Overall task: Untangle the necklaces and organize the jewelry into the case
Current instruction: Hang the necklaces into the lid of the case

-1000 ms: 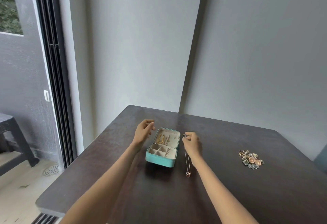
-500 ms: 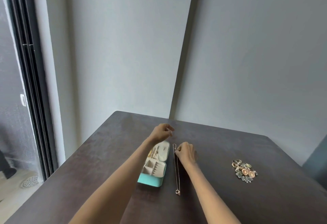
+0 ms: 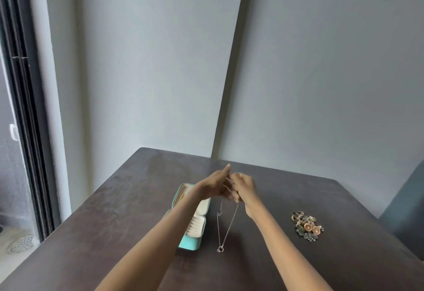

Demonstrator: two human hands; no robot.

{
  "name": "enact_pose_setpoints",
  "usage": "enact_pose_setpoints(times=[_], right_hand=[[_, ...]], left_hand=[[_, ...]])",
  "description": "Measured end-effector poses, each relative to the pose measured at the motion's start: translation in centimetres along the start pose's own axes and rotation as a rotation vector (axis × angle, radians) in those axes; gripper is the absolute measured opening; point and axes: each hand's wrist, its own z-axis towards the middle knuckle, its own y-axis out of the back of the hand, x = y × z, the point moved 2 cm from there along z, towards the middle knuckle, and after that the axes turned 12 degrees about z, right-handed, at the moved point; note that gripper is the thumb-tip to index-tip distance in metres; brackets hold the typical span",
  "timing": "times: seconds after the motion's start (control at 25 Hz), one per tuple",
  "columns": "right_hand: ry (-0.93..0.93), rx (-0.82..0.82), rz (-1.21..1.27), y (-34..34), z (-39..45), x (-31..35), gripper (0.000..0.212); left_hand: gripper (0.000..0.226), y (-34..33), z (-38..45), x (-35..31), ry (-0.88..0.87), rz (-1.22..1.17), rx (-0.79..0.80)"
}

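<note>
Both hands are meeting above the dark brown table [image 3: 119, 201]. The right hand [image 3: 243, 188] is curling its fingers around the top of a thin silver chain necklace [image 3: 226, 233], whose ring pendant is lying on the table just right of the open teal jewelry case [image 3: 191, 241]. The left hand [image 3: 216, 184] is touching it, fingers mostly straight; whether it is pinching the chain cannot be told. A heap of mixed gold and copper jewelry [image 3: 306, 225] is sitting well to the right.

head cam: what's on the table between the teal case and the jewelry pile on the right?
In the head view, the necklace hangs from both hands between the teal case and the jewelry pile; the rest is bare table.
</note>
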Motion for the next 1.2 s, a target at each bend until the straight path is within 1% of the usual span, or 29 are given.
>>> enact_pose_setpoints(times=[0.08,0.2,0.32,0.4,0.44,0.52,0.6,0.64,0.68,0.76,0.84,0.88,0.96,1.04,1.08,1.2], right_hand=[[0.029,-0.057,0.02,0.7,-0.1,0.5,0.031],[0.053,-0.145,0.065,2.1,-0.4,0.7,0.03],[0.042,-0.208,0.013,3.3,-0.9,-0.2,0.032],[0.009,-0.221,-0.042,3.8,-1.4,-0.8,0.031],[-0.017,-0.194,-0.066,3.9,-1.8,-1.0,0.029],[-0.039,-0.064,-0.166,3.9,-2.9,-0.8,0.023],[-0.019,0.101,-0.279,3.3,-4.3,0.0,0.019],[-0.014,0.151,-0.314,2.9,-4.8,0.5,0.021],[-0.002,0.168,-0.336,2.6,-5.0,0.9,0.025],[0.027,0.141,-0.339,2.2,-5.0,1.8,0.03],[0.033,0.117,-0.286,1.9,-4.9,3.0,0.028],[0.03,0.109,-0.264,1.8,-4.8,3.5,0.024],[0.023,0.11,-0.223,2.0,-4.3,4.5,0.017],[0.016,0.095,-0.173,2.4,-3.9,4.8,0.017],[0.019,0.079,-0.152,2.6,-3.7,4.6,0.019],[0.049,0.013,-0.115,2.7,-3.7,3.8,0.028]], left_hand=[[0.06,-0.4,-0.6,-0.4,0.055,0.028,0.074],[0.057,-0.3,-1.8,-1.5,0.119,0.091,0.137],[0.046,0.5,-2.8,-2.4,0.055,0.01,0.162],[0.035,0.8,-3.5,-3.1,-0.022,-0.14,0.153],[0.029,0.8,-3.8,-3.4,-0.058,-0.242,0.123],[0.016,0.8,-4.2,-3.7,-0.13,-0.452,-0.003],[0.014,0.8,-4.0,-3.5,-0.183,-0.631,-0.103],[0.016,0.5,-3.8,-3.3,-0.19,-0.662,-0.122],[0.017,0.3,-3.7,-3.1,-0.181,-0.625,-0.142],[0.017,-0.4,-3.9,-2.3,-0.142,-0.373,-0.213],[0.016,-0.9,-4.5,-1.3,-0.128,-0.156,-0.231],[0.016,-1.2,-4.8,-0.9,-0.131,-0.126,-0.206],[0.018,-1.5,-5.4,-0.9,-0.145,-0.192,-0.14],[0.023,-1.6,-5.9,-1.5,-0.131,-0.284,-0.099],[0.027,-1.5,-6.1,-1.9,-0.104,-0.291,-0.067],[0.037,-1.6,-6.7,-2.4,-0.015,-0.114,0.05]])
